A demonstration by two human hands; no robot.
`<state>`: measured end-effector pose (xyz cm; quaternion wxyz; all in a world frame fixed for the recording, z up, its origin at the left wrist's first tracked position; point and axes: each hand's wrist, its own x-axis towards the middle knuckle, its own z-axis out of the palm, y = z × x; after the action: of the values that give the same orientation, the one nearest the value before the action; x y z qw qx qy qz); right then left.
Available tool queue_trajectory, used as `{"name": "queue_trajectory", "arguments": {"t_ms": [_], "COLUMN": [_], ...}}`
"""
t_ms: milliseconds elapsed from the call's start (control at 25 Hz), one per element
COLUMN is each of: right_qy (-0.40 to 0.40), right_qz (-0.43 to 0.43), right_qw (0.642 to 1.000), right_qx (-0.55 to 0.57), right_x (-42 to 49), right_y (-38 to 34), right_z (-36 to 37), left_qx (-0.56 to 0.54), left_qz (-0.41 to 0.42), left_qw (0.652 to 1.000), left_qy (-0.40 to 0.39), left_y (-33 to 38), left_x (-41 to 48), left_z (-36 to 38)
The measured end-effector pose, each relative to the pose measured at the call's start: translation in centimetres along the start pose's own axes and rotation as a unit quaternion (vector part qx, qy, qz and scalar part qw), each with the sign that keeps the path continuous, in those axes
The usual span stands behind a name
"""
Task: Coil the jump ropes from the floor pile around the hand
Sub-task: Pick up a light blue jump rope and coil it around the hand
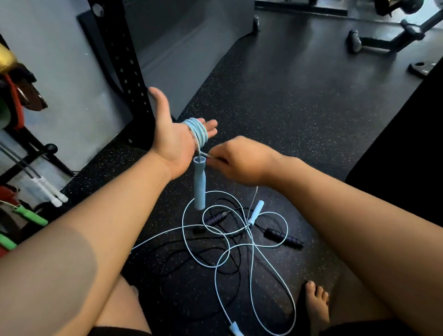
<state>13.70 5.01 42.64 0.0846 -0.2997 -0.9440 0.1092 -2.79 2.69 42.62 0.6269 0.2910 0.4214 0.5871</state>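
Left hand (175, 141) flat, blue rope (198, 133) coiled round its fingers | right hand (239, 161) pinches blue rope beside hanging handle (199, 184)

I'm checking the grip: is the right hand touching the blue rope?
Touching. The head view shows the right hand pinching the blue rope that is wound round the left hand, just above the hanging handle.

One wide-angle camera on the person's head looks forward and down, close above the left hand (175, 141) and right hand (242, 161), with the gym floor (299, 94) farther off beyond them.
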Motion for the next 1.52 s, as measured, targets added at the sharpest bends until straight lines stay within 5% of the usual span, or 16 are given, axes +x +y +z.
{"name": "queue_trajectory", "arguments": {"t_ms": [240,520,800,1200,1400,1520], "right_qy": [0.098,0.105,0.063,-0.196,-0.16,-0.092], "right_qz": [-0.001,0.016,0.139,0.177,0.1,0.071], "right_qw": [0.994,0.981,0.942,0.876,0.951,0.966], "right_qx": [0.056,0.164,0.3,0.403,0.246,0.23], "right_x": [-0.6,-1.3,-1.8,-1.8,-1.3,-1.3], "right_y": [2.7,5.5,5.7,5.3,3.8,3.1], "right_z": [-2.7,-0.8,4.0,6.0,3.0,0.6], "left_qx": [0.308,0.234,-0.026,-0.169,0.009,0.159], "left_qz": [-0.081,-0.21,-0.135,0.004,0.008,-0.037], "left_qw": [0.93,0.916,0.975,0.985,0.999,0.986], "left_qy": [-0.182,-0.248,-0.176,-0.045,0.031,0.032], "left_y": [-1.2,0.1,0.6,0.2,-0.5,-1.6], "left_x": [-0.3,-1.6,-1.5,-0.5,0.1,0.4], "left_z": [0.0,0.8,0.1,-0.3,-0.6,-0.5]}}
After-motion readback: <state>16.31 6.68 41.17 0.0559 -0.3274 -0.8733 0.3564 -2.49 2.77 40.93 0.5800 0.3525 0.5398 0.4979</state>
